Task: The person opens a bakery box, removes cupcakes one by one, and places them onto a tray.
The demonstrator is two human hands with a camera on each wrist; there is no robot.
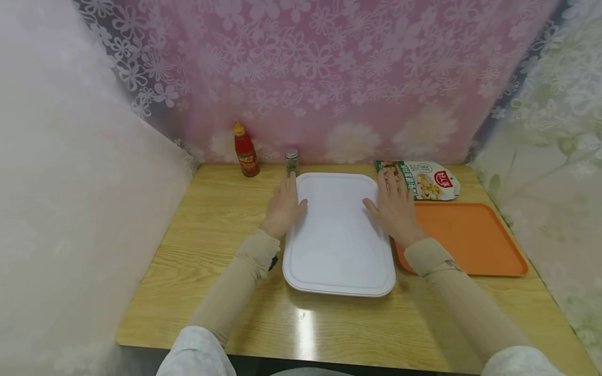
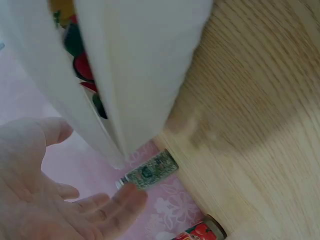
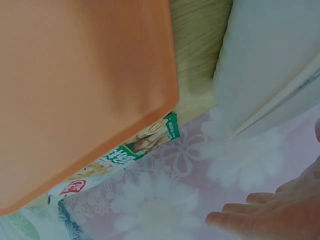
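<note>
From my side, the white tray [image 1: 339,240] is nearest, between the left hand [image 1: 284,208] and right hand [image 1: 395,210]; fingers are straight, contact I cannot tell. Careless left fingertips could topple the spice jar [image 1: 291,161] beyond.

Head camera: above, facing forward-down across surface [image 1: 211,230], widest view. Wrist cameras: low, close beside white tray [image 1: 338,235], views tilted, facing pink backdrop [image 1: 320,78]. Left and head share jar [image 1: 292,163], bottle [image 1: 246,152]; right and head share orange tray [image 1: 463,240], packet [image 1: 430,183].
</note>
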